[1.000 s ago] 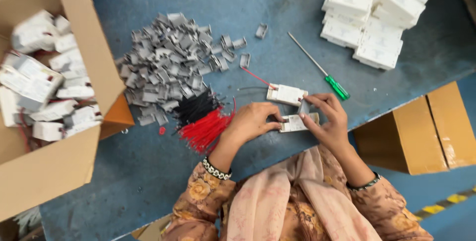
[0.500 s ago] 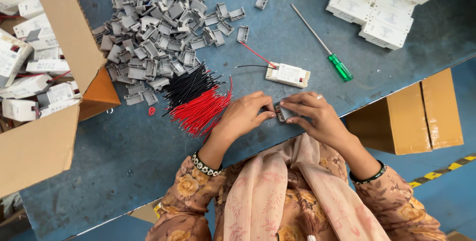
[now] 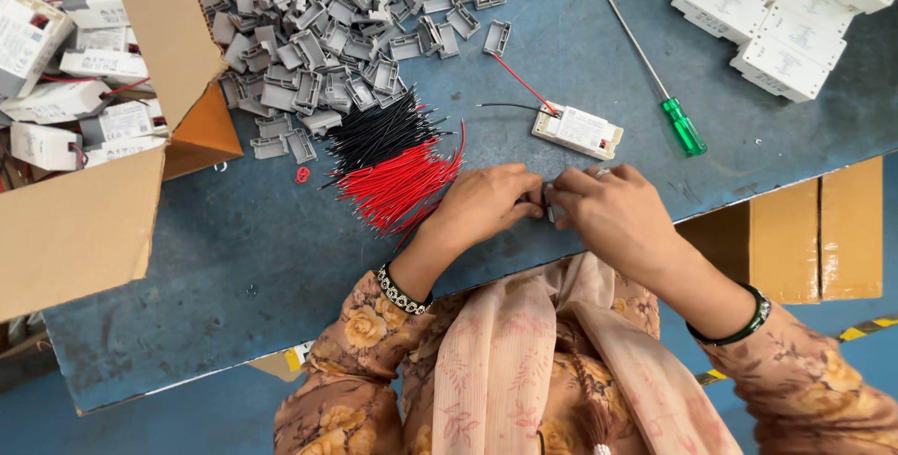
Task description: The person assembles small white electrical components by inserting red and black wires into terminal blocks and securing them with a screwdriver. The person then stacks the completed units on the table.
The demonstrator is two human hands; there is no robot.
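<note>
My left hand point(image 3: 482, 207) and my right hand point(image 3: 613, 212) meet fingertip to fingertip over the blue table point(image 3: 234, 259), pinching a small grey part point(image 3: 544, 201) that is mostly hidden between them. Just beyond the hands lies a white rectangular module point(image 3: 578, 130) with a red and a black wire coming out of its left end. A bundle of red wires point(image 3: 402, 184) and black wires point(image 3: 379, 132) lies to the left of my left hand.
A heap of small grey plastic clips point(image 3: 327, 34) covers the table's far middle. A green-handled screwdriver point(image 3: 659, 81) lies right of the module. White modules are stacked at far right point(image 3: 781, 6). An open cardboard box point(image 3: 84, 202) of modules stands left; another carton point(image 3: 814, 231) sits below right.
The hands have drawn together near the table's front edge around the small part, which was more visible one second ago. The view has shifted slightly.
</note>
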